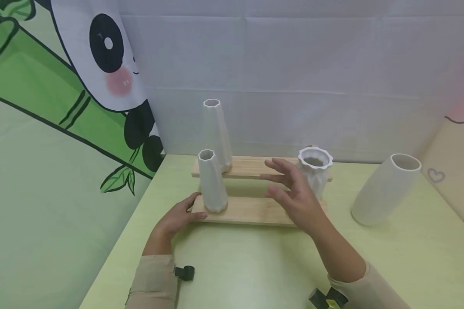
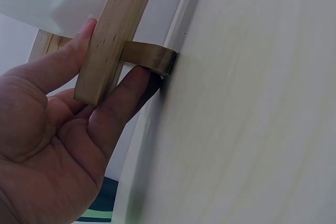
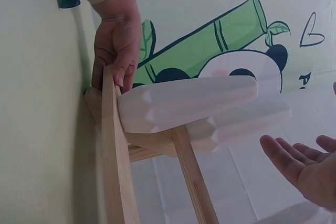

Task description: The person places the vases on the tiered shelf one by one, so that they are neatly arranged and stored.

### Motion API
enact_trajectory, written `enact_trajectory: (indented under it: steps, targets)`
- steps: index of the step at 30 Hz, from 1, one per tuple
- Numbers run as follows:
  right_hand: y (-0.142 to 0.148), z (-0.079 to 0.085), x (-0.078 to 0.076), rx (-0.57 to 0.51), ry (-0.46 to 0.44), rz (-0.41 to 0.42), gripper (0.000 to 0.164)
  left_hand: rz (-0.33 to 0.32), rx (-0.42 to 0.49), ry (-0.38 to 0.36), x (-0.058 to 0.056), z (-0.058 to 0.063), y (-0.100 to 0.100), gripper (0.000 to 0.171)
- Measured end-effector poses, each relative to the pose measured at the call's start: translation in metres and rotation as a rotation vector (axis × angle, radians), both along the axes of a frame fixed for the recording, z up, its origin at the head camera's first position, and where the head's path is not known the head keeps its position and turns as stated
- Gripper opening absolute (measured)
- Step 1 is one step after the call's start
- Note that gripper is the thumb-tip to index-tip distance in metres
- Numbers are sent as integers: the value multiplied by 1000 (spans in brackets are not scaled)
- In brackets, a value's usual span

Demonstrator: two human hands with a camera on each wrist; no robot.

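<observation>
My left hand (image 1: 179,214) grips the left end of a two-tier wooden shelf (image 1: 251,210), thumb on top and fingers curled underneath its lower board (image 2: 107,40). A slim white vase (image 1: 212,182) stands on that board beside the thumb. Behind it, a taller white vase (image 1: 218,133) stands on the upper tier. My right hand (image 1: 297,193) is raised over the shelf's right half with its fingers spread and nothing in them. It partly hides a white vase with a scalloped rim (image 1: 316,165). In the right wrist view the right hand's fingers (image 3: 294,163) are apart from the vases.
A large smooth white vase (image 1: 384,191) stands on the pale table (image 1: 247,266) to the right of the shelf. White cloth (image 1: 294,77) hangs behind the table. A panda and bamboo print (image 1: 96,56) covers the left side.
</observation>
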State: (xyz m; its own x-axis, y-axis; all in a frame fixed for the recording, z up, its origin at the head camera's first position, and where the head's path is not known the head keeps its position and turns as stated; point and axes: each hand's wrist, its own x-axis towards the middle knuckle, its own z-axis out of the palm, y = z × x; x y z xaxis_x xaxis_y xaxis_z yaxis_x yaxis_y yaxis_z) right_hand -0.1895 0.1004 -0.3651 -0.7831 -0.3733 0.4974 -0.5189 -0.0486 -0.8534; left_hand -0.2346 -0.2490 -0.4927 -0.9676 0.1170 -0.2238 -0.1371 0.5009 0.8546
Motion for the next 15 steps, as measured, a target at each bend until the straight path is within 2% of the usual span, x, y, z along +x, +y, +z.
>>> enact_trajectory:
  steps: [7,15]
  targets:
    - [23,-8,16,59,15,33,54,-4,-13,-4,3,2,0,95]
    - [53,2,24,107,38,26,35,-15,11,16,3,3,2,90]
